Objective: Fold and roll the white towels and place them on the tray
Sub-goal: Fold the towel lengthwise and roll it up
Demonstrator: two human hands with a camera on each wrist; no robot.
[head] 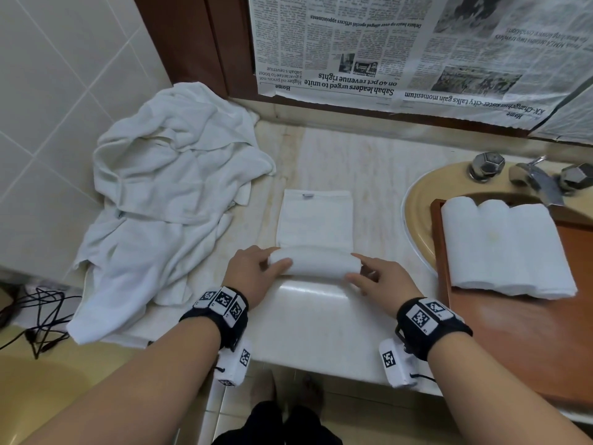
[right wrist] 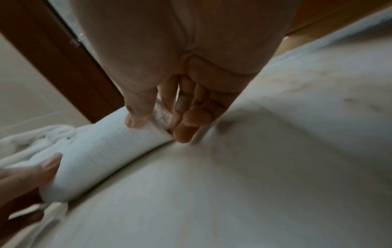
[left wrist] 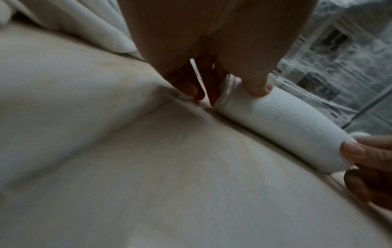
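L hand + R hand gripping 1 half-rolled towel, 3 rolled towels on tray

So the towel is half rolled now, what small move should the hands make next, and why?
Probably roll onward, away from the body. The left hand and right hand grip the ends of the towel roll, and a flat folded part remains unrolled beyond it; the wooden tray already holds rolled towels.

Newspaper pages hang upside down along the table's back edge. A tan sink with shiny taps sits at its right end. Black cables lie on the floor.
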